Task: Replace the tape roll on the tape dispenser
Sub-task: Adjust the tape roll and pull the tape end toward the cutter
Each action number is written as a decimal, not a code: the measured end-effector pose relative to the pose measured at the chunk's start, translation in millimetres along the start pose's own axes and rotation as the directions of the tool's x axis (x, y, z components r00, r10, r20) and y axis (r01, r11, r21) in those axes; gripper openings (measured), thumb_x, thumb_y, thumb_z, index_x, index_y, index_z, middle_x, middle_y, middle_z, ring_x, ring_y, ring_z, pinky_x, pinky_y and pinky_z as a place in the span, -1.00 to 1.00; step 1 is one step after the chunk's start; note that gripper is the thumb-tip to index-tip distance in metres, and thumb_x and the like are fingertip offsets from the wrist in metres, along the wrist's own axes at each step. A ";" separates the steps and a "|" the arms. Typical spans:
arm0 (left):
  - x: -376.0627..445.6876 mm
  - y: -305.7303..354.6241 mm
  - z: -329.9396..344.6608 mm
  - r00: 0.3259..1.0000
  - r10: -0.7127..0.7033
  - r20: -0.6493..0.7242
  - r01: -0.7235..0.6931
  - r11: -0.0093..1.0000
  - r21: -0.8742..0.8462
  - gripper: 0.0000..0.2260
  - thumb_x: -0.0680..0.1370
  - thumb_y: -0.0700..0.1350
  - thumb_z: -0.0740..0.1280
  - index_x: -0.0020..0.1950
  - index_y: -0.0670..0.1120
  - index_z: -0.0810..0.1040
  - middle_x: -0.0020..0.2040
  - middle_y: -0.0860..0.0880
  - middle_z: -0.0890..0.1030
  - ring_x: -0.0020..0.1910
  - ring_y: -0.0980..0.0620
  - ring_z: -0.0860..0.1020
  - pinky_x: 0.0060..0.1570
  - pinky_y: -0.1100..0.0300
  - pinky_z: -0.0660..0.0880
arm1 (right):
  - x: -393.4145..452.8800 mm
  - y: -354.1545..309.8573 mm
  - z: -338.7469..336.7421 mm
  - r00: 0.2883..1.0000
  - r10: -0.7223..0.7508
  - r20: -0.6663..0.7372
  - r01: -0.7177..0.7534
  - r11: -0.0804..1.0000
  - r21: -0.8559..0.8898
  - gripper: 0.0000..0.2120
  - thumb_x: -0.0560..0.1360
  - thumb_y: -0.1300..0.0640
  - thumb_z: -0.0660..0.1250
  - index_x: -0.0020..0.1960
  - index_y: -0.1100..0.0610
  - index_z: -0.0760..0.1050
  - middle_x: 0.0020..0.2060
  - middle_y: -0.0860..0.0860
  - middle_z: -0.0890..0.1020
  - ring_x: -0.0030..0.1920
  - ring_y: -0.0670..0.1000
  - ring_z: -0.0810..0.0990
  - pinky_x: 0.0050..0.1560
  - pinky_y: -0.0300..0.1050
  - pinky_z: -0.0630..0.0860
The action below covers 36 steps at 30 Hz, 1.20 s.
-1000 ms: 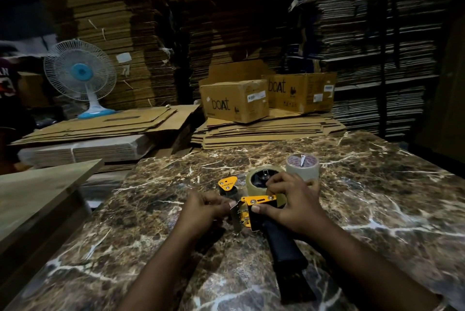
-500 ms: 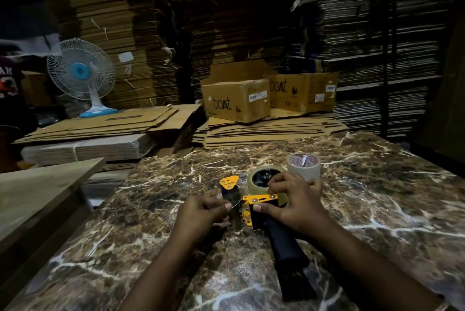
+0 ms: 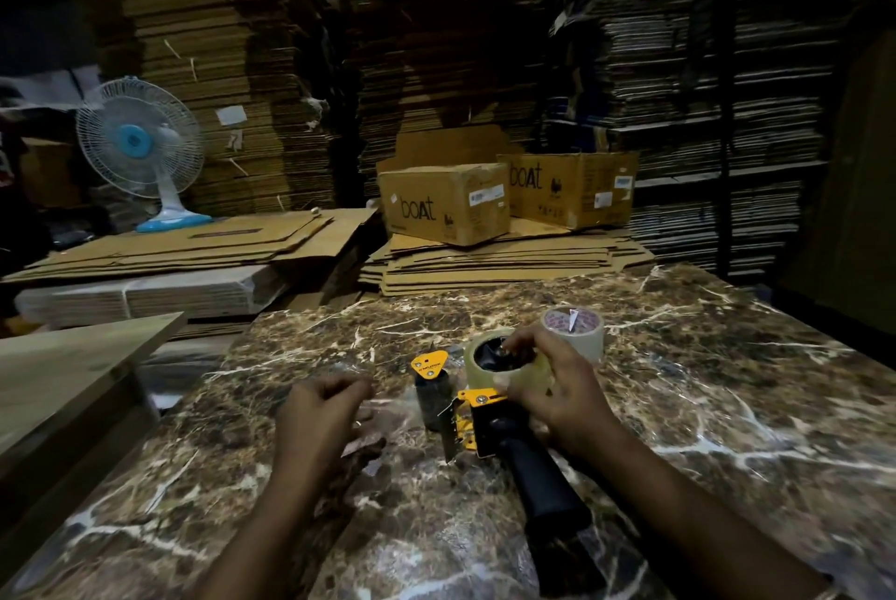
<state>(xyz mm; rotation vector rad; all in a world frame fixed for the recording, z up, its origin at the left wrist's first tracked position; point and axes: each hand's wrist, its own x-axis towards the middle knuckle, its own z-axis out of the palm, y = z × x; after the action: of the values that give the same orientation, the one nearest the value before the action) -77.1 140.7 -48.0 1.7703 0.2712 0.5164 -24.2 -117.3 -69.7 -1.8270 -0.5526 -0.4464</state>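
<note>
A yellow and black tape dispenser point(image 3: 477, 420) lies on the marble table point(image 3: 703, 405), its black handle point(image 3: 543, 483) pointing toward me. A tan tape roll point(image 3: 489, 374) sits on its hub. My right hand point(image 3: 557, 391) rests over this roll and the dispenser frame, fingers curled on the roll's far rim. My left hand point(image 3: 320, 415) is blurred, a hand's width left of the dispenser, fingers loosely pinched; whether it holds a clear tape strip is unclear. A second roll with a white printed core point(image 3: 574, 332) stands just behind my right hand.
Two cardboard boxes marked "boat" point(image 3: 443, 204) sit on flattened cartons behind the table. A white and blue fan point(image 3: 140, 148) stands at the back left. A wooden tabletop point(image 3: 72, 371) adjoins on the left. Tall stacks of flat cardboard fill the background.
My left hand has pulled away leftward from the dispenser's blade end. My right hand has shifted slightly up onto the roll. The dispenser stays in place.
</note>
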 end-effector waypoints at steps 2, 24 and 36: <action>-1.4 13.8 10.4 0.987 0.148 -0.061 -0.145 0.988 0.054 -0.86 0.45 -0.04 0.40 -0.12 -0.02 0.74 -0.23 -0.03 0.72 -0.18 -0.11 0.68 -0.15 -0.04 0.62 | 6.4 4.8 -1.7 0.991 0.050 -0.128 -0.043 0.998 0.055 -0.71 0.39 -0.17 0.43 -0.01 -0.02 0.53 -0.03 -0.08 0.63 0.05 0.02 0.61 0.04 0.16 0.59; 96.0 49.7 122.7 0.712 -0.275 0.647 -0.041 0.903 0.428 -0.85 0.54 -0.07 0.38 -0.07 -0.16 0.58 -0.10 -0.18 0.63 -0.18 -0.06 0.57 -0.17 0.06 0.47 | 52.9 25.7 -5.2 0.753 0.655 -0.068 -0.658 0.749 -0.075 -0.68 0.43 -0.16 0.46 -0.06 0.10 0.65 -0.18 0.09 0.70 -0.24 0.14 0.68 -0.36 -0.07 0.58; 113.6 38.2 120.8 0.579 -0.375 0.724 -0.026 0.879 0.476 -0.75 0.50 -0.01 0.40 0.11 -0.11 0.65 0.09 -0.10 0.61 -0.06 -0.02 0.55 -0.06 0.14 0.45 | 58.9 26.8 -7.2 0.689 0.725 0.019 -0.725 0.687 0.049 -0.72 0.32 -0.02 0.58 -0.06 0.13 0.69 -0.11 0.14 0.69 -0.20 0.17 0.65 -0.39 -0.11 0.56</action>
<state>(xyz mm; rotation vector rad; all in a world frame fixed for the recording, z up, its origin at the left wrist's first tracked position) 76.6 77.5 -11.5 2.2014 -0.0982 -0.5935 39.1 -122.5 -55.6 -1.8234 0.1987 0.1186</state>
